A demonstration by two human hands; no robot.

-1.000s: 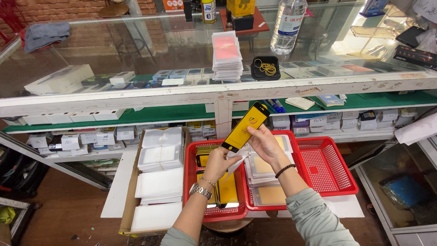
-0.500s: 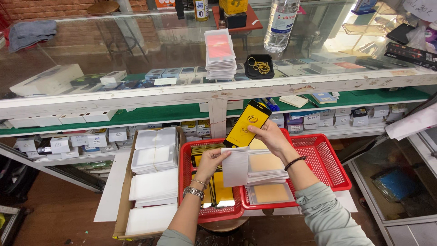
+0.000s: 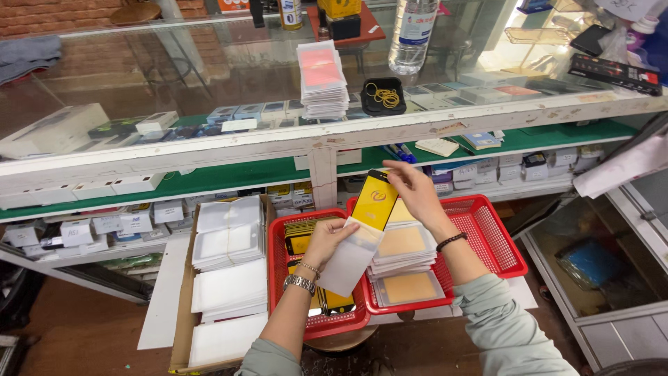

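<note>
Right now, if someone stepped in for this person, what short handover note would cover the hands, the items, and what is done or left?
Left hand holds a white sleeve open.
Right hand pinches a yellow-and-black flat pack, its lower end at the sleeve's mouth, not fully in.
Both are above two red baskets: the left with more yellow-and-black packs, the right with sleeved stacks.
Left: seat the pack fully, work through the remaining packs.

Bright even daylight falling from twelve o'clock, glare streaking across the glass countertop (image 3: pixel 209 76), floor darkening toward seven o'clock, edges bowing slightly, focus holding sharp throughout
</note>
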